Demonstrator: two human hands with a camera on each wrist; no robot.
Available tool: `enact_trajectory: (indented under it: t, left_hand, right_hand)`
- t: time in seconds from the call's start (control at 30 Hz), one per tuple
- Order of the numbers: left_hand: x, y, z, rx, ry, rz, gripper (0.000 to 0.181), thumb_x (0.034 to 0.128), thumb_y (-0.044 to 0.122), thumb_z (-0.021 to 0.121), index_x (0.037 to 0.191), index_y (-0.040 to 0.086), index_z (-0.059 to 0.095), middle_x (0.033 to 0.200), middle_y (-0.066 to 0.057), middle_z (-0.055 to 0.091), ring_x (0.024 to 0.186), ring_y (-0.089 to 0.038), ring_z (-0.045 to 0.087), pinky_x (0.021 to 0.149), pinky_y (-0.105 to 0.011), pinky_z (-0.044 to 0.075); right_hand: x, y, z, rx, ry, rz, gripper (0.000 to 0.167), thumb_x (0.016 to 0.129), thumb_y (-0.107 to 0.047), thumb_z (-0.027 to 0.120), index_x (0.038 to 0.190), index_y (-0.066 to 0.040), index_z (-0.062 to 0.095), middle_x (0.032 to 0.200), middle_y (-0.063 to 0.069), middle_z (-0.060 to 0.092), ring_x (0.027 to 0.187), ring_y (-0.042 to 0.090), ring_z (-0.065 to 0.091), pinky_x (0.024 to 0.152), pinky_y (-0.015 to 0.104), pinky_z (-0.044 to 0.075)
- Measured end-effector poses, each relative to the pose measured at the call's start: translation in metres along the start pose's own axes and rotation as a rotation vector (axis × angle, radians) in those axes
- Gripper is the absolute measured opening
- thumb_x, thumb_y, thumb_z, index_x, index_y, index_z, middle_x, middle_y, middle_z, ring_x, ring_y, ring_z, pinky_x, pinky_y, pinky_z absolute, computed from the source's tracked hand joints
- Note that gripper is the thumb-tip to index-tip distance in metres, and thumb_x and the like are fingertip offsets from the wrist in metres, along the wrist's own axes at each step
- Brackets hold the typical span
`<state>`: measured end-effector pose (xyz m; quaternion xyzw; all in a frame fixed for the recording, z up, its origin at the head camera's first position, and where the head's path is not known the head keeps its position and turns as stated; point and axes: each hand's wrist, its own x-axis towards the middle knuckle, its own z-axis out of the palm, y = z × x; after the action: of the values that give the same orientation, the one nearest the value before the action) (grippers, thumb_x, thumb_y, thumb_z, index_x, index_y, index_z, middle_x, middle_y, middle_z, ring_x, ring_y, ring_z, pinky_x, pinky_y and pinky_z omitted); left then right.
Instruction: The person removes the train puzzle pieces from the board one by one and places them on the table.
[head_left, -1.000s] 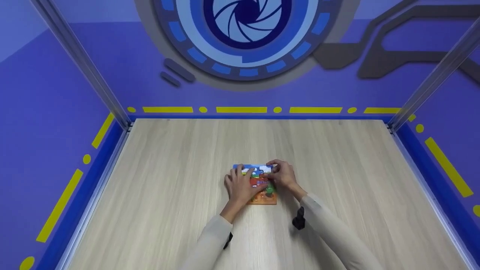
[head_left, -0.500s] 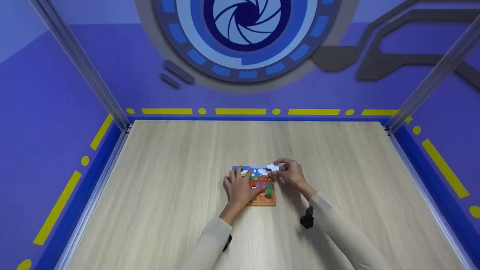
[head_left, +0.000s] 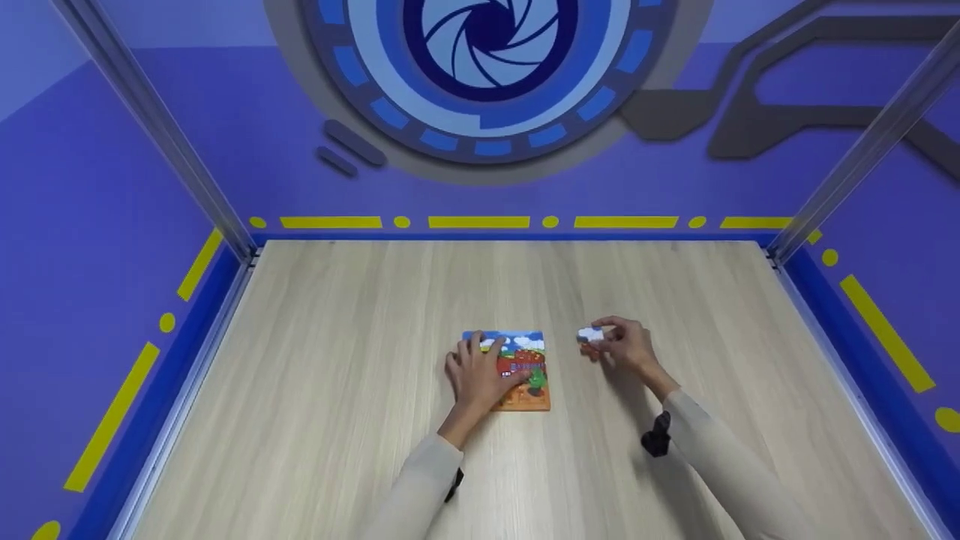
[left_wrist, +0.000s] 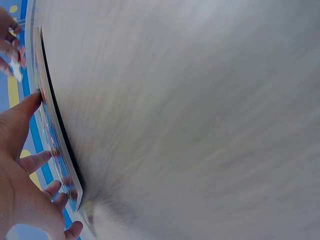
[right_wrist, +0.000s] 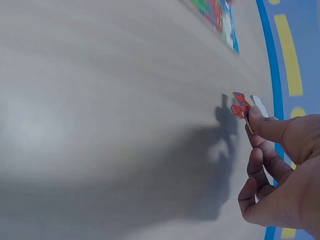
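Observation:
A small jigsaw puzzle in a flat tray (head_left: 534,345) lies on the table, its picture showing blue sky, white clouds, a red shape and an orange lower part. Across its left side rests my left hand (head_left: 478,377), fingers spread; the hand covers that part of the picture. To the right of the tray and apart from it, my right hand (head_left: 631,348) pinches a puzzle piece (head_left: 590,335) between thumb and fingers. The right wrist view shows a red part (right_wrist: 241,106) and a white part (right_wrist: 259,105); whether these are one piece or two, I cannot tell.
The wood-grain table (head_left: 360,322) runs back to a blue-purple wall (head_left: 225,135) with yellow dashes. Metal posts (head_left: 169,142) stand at the back corners. A black device (head_left: 657,435) sits at the right wrist.
My right hand has moved right, off the tray's upper right corner, carrying the puzzle piece with it. The left hand has stayed on the puzzle.

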<state>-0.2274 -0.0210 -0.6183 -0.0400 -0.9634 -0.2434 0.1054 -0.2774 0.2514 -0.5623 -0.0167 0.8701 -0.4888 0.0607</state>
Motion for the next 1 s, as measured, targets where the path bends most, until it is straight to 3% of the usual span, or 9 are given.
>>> enact_trajectory:
  t: [0.33, 0.5, 0.6, 0.67, 0.8, 1.0]
  left_hand:
    - [0.0, 0.003, -0.004, -0.014, -0.024, -0.016, 0.079, 0.0786, 0.065, 0.076, 0.139, 0.016, 0.063, 0.146, -0.018, 0.046, 0.13, -0.039, 0.04, 0.1, -0.064, 0.03]
    - [0.0, 0.003, -0.004, -0.027, -0.025, -0.008, 0.079, 0.0792, 0.064, 0.077, 0.139, 0.014, 0.063, 0.146, -0.02, 0.045, 0.13, -0.04, 0.039, 0.099, -0.065, 0.029]
    - [0.001, 0.002, -0.002, -0.025, -0.017, -0.001, 0.079, 0.0796, 0.064, 0.076, 0.14, 0.015, 0.062, 0.146, -0.02, 0.046, 0.13, -0.04, 0.039, 0.099, -0.065, 0.03]
    - [0.001, 0.002, -0.002, -0.016, -0.009, 0.005, 0.079, 0.0794, 0.065, 0.076, 0.14, 0.015, 0.062, 0.146, -0.02, 0.046, 0.129, -0.04, 0.04, 0.098, -0.064, 0.031]
    - [0.002, 0.001, -0.001, -0.011, -0.012, 0.002, 0.08, 0.0794, 0.067, 0.074, 0.14, 0.016, 0.062, 0.146, -0.019, 0.046, 0.13, -0.039, 0.04, 0.098, -0.064, 0.031]
    - [0.0, 0.0, 0.001, -0.006, -0.033, -0.013, 0.08, 0.08, 0.069, 0.073, 0.141, 0.018, 0.061, 0.147, -0.018, 0.046, 0.131, -0.038, 0.039, 0.1, -0.064, 0.03]
  right_hand:
    - [-0.012, 0.026, -0.043, -0.062, 0.008, 0.035, 0.037, 0.091, 0.001, 0.073, 0.125, 0.01, 0.064, 0.095, 0.027, 0.076, 0.077, 0.024, 0.076, 0.067, 0.018, 0.049]
    - [-0.02, 0.039, -0.061, -0.177, 0.043, 0.035, 0.036, 0.091, -0.002, 0.074, 0.125, 0.008, 0.066, 0.092, 0.024, 0.073, 0.074, 0.014, 0.06, 0.064, 0.021, 0.044]
    - [-0.023, 0.045, -0.07, -0.184, 0.042, 0.048, 0.037, 0.091, -0.002, 0.073, 0.126, 0.007, 0.065, 0.092, 0.023, 0.072, 0.068, 0.01, 0.054, 0.058, 0.022, 0.043]
    - [-0.025, 0.048, -0.075, -0.184, 0.054, 0.051, 0.037, 0.092, -0.002, 0.072, 0.127, 0.007, 0.065, 0.09, 0.022, 0.072, 0.065, 0.008, 0.051, 0.055, 0.021, 0.041]
    - [-0.027, 0.053, -0.083, -0.156, 0.057, 0.06, 0.038, 0.093, 0.003, 0.069, 0.129, 0.01, 0.061, 0.096, 0.028, 0.074, 0.068, 0.009, 0.061, 0.055, 0.02, 0.041]
    - [-0.029, 0.06, -0.084, -0.23, 0.101, 0.084, 0.038, 0.092, 0.001, 0.07, 0.128, 0.01, 0.062, 0.098, 0.03, 0.073, 0.071, 0.011, 0.06, 0.057, 0.02, 0.042]
